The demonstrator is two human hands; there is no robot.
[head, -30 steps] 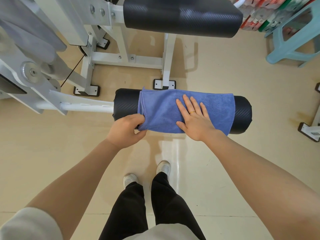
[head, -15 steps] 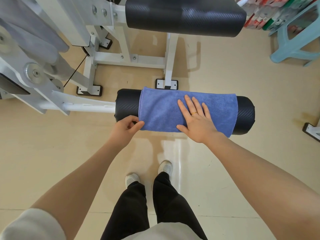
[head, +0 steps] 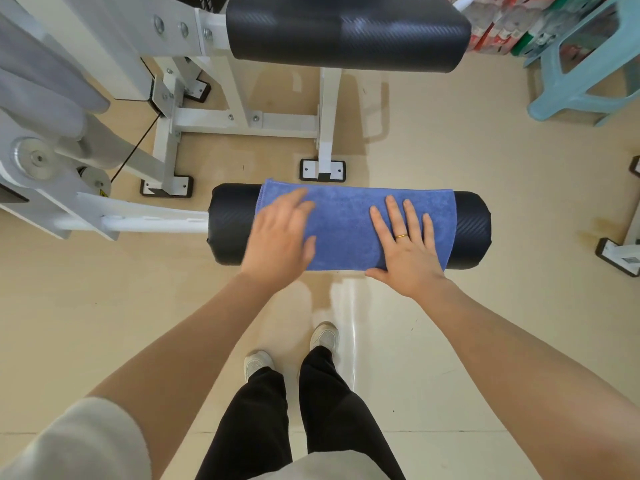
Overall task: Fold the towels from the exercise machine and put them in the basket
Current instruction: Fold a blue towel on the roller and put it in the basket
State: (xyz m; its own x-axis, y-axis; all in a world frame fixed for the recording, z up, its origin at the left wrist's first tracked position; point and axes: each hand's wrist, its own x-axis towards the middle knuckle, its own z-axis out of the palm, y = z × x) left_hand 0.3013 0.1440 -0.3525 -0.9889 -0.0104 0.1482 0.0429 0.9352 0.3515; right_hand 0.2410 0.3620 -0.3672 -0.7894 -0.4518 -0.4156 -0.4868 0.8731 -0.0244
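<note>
A blue towel (head: 346, 223) lies draped over the black foam roller (head: 472, 230) of the white exercise machine. My right hand (head: 407, 251) rests flat on the towel's right half, fingers spread, a gold ring on one finger. My left hand (head: 280, 240) is open and blurred over the towel's left edge, fingers spread, holding nothing. No basket is in view.
A black padded seat (head: 346, 29) on the white frame (head: 242, 119) stands beyond the roller. A turquoise plastic stool (head: 585, 67) is at the top right, with packaged goods behind it. Another machine foot (head: 620, 254) sits at the right edge. My legs and shoes are below.
My left hand let go of the towel's lower left corner and moved up onto the towel's left part, fingers spread. My right hand stayed flat on the towel.
</note>
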